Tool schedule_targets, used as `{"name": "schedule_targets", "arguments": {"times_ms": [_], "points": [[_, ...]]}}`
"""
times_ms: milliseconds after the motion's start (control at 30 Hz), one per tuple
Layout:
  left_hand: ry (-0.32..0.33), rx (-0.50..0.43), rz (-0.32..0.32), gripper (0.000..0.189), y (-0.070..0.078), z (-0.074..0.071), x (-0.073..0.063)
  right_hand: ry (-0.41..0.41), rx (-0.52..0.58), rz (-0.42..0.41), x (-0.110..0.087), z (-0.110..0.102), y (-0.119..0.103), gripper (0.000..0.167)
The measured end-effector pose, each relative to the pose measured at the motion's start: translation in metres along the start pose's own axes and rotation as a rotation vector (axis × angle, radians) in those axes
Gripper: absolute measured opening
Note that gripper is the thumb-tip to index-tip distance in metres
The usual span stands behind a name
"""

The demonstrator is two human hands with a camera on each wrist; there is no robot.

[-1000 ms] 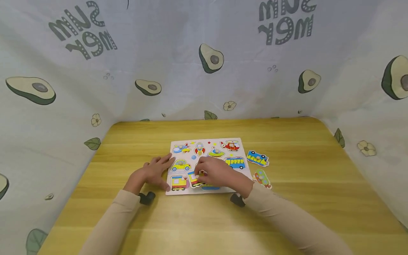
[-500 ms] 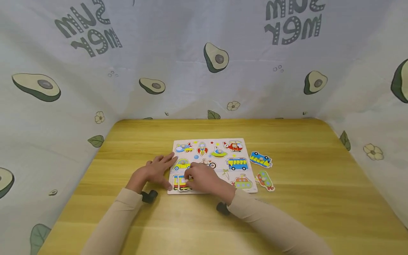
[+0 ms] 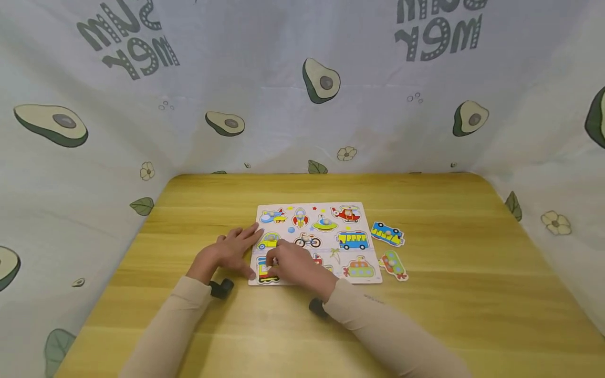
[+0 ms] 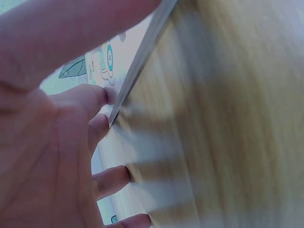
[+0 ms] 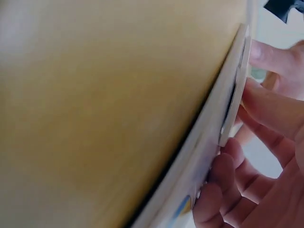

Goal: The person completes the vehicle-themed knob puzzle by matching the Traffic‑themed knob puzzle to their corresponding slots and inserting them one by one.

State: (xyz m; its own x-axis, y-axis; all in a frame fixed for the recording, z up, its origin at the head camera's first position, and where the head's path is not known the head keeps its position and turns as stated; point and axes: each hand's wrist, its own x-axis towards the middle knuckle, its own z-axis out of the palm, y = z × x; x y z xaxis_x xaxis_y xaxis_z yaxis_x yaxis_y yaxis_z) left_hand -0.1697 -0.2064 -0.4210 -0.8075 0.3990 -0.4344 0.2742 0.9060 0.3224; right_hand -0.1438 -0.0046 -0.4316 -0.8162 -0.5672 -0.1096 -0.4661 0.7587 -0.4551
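A wooden vehicle puzzle board [image 3: 328,241] lies on the table. At its lower left corner my right hand [image 3: 300,266] pinches a train puzzle piece [image 3: 266,274] by the middle, over the train picture. In the right wrist view the piece's edge [image 5: 235,99] lies close along the board, slightly raised at one end; thumb and finger are at it, and its knob is hidden. My left hand [image 3: 230,254] rests spread at the board's left edge. Its thumb and some fingers touch that edge, while other fingertips [image 4: 116,178] rest on the table.
Right of the board lie two loose pieces, a blue and yellow bus [image 3: 387,234] and a green and orange submarine [image 3: 393,265]. A helicopter [image 3: 347,214], a bicycle [image 3: 307,240] and several other vehicles show on the board. A printed curtain [image 3: 264,63] hangs behind the table [image 3: 454,231].
My right hand has moved left with the train piece, bringing it over the train picture at the lower left corner. The left hand stays at the board's edge. The view has shifted slightly.
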Motion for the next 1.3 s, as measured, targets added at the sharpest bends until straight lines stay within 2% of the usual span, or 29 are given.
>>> {"name": "schedule_targets", "arguments": {"times_ms": [333,467,767,1033,1167,1300], "points": [[-0.001,0.02,-0.007,0.113,0.001,-0.004,0.003,0.041,0.007,-0.007,0.001,0.0,0.0,0.004],[-0.011,0.012,-0.007,0.112,0.003,-0.003,0.004,0.028,0.01,-0.007,-0.001,-0.001,0.002,0.003],[-0.003,0.012,0.009,0.112,0.002,-0.006,-0.001,0.051,-0.021,0.037,0.006,0.001,-0.002,0.004],[0.014,0.024,0.075,0.112,-0.002,-0.005,0.002,0.017,-0.003,0.058,0.006,-0.004,-0.002,0.003],[0.034,0.026,0.078,0.103,-0.005,-0.001,0.003,-0.015,-0.06,0.061,0.007,-0.002,-0.003,0.005],[0.062,0.052,0.072,0.093,-0.005,0.008,0.005,-0.031,-0.075,0.012,0.004,0.002,0.004,0.012]]}}
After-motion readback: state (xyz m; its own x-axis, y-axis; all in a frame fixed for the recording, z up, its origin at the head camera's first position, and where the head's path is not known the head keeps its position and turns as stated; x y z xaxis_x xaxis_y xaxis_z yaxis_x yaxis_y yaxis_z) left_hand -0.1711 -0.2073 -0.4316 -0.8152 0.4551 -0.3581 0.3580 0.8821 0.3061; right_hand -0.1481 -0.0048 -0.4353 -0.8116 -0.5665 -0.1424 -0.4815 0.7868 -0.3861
